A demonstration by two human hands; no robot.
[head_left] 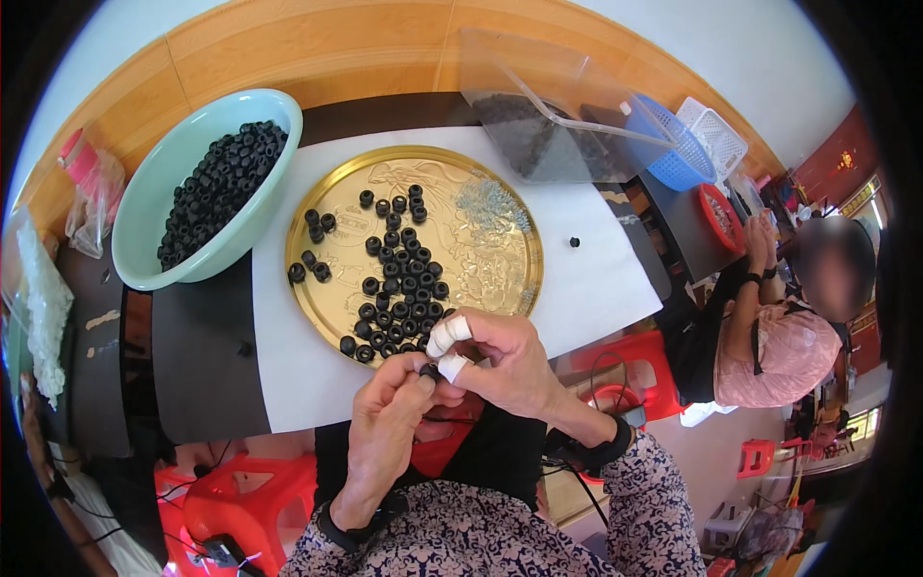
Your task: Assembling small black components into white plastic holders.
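Just past the near rim of a round gold tray [327,183], my left hand [385,423] pinches a small black rounded plastic piece [429,371] between thumb and fingers. My right hand [510,361], with white tape wrapped on thumb and forefinger, closes its fingertips right beside that piece. Whatever lies between those taped tips is too small to make out. Many similar black pieces with holes [409,284] are spread over the tray's left and middle. A pile of tiny silvery metal parts [492,204] lies at its far right.
A pale green basin [130,216] of black pieces stands left. A clear plastic bin [577,159] with dark contents sits at the back right, near a blue basket [678,159]. One black piece [574,241] lies on the white sheet [601,279]. Another person [779,356] sits at right.
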